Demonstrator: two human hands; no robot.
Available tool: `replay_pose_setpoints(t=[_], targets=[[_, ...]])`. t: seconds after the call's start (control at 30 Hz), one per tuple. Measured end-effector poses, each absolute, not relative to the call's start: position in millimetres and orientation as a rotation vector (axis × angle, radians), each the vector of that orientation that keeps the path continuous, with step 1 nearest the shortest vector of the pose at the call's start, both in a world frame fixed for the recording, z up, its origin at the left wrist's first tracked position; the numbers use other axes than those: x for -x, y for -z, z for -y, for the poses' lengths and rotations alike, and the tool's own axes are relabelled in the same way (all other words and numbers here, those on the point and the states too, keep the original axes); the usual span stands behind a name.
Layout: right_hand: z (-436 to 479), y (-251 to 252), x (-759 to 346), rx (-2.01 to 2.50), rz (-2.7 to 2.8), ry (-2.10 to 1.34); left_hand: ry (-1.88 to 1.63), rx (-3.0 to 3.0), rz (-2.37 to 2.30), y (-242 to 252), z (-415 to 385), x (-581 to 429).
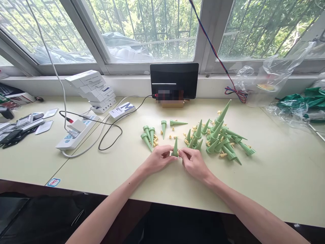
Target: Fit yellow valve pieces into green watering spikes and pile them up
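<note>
My left hand is closed around the base of a green plastic watering spike, which stands tip up just above the table's front half. At the spike's right side my right hand pinches a small yellow valve, mostly covered by the fingertips. Beyond my left hand lie several loose green spikes with small yellow valves among them. To the right of my hands is a bigger pile of green spikes, some upright and some on their sides, several with yellow valves at their bases.
A tablet leans at the window behind the spikes. On the left are a white power strip, a looped black cable, stacked white boxes and a white card. Clear plastic packaging lies at the back right.
</note>
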State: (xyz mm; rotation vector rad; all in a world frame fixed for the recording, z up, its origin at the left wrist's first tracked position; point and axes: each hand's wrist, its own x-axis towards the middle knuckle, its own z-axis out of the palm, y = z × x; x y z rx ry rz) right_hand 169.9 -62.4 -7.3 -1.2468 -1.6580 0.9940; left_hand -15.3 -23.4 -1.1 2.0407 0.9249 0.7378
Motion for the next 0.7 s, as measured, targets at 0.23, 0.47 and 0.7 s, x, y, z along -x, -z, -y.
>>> replay_pose_setpoints(t=[0.23, 0.47, 0.7], targets=[[62.7, 6.3, -169.7, 1.243, 1.646, -1.000, -0.729, -2.029, -0.928, 3.1, 23.5, 15.6], [63.4, 7.5, -168.7, 1.210, 1.734, -0.825, -0.654, -1.850, -0.862, 1.9, 23.1, 17.6], [63.4, 10.9, -167.7, 1.191, 1.759, -0.741, -0.636, -1.808, -0.873, -1.8, 23.5, 15.9]])
